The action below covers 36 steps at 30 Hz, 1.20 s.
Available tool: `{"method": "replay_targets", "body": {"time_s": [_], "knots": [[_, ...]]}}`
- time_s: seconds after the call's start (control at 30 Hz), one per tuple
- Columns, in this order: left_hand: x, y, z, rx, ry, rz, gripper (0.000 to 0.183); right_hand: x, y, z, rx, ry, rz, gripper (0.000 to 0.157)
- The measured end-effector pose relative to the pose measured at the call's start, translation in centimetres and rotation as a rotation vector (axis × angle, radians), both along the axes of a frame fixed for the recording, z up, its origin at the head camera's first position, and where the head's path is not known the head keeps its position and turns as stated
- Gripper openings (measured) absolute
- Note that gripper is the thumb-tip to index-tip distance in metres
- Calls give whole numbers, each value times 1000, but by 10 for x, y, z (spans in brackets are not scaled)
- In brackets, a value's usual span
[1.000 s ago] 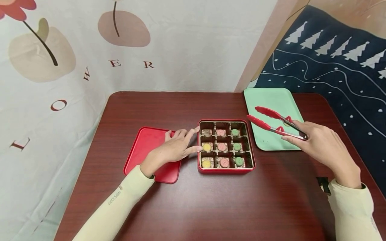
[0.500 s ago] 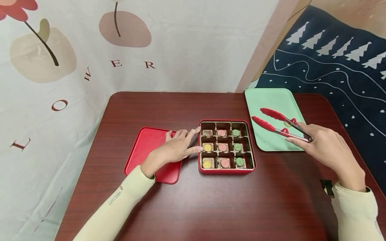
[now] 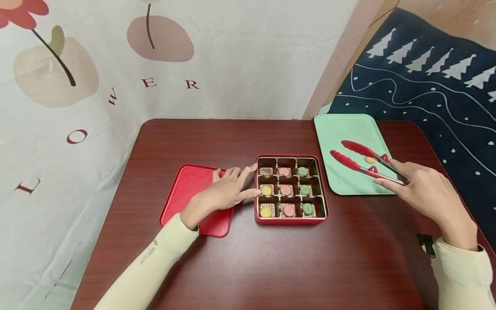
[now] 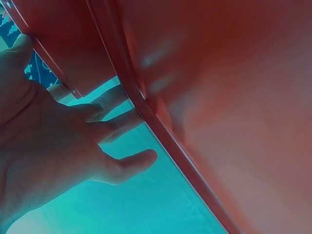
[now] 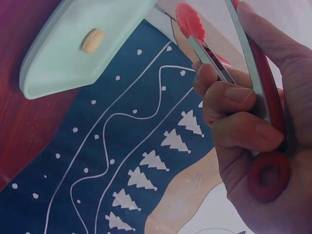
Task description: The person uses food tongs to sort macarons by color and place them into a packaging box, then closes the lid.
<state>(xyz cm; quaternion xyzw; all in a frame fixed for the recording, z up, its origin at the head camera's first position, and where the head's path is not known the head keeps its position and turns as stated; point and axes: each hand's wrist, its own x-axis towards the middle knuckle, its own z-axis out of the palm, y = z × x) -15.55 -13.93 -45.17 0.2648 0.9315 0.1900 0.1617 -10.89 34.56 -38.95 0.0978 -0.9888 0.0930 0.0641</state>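
My left hand lies between a red lid and a red tin. Its thumb and index finger touch the tin's left side, and the other fingers spread over the lid's edge. Inside the tin, a three-by-three insert holds yellow macarons, pink macarons and green macarons; the back left compartment shows bare gold. On the right, my right hand grips red-tipped tongs, their arms apart with nothing between them. One yellow macaron rests on the mint-green tray beneath.
The dark red-brown table carries everything. A white printed cloth hangs behind it, and a navy cloth with white trees lies beyond the right edge. A small black item sits near the right sleeve.
My right hand has drawn the tongs to the right across the tray, and the yellow macaron now shows in full beside them. My left hand, the tin and the lid have stayed put.
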Motion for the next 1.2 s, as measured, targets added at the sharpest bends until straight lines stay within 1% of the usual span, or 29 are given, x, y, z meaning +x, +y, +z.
{"method": "replay_targets", "body": {"time_s": [0.2,0.33,0.47,0.6,0.87,1.2], "knots": [[0,0,1,4,-4,2,84,2,7,2,16,-34,-21,85],[-1,0,2,-7,-4,6,84,2,8,2,18,-48,-34,85],[1,1,5,-15,-24,7,85,4,11,1,26,-58,-42,84],[3,2,6,-13,-33,5,85,5,15,0,29,-54,-42,85],[4,0,6,-9,-20,10,83,4,19,-1,33,-32,-31,82],[3,-1,4,-4,-25,11,84,6,23,-2,37,-56,-63,83]]}}
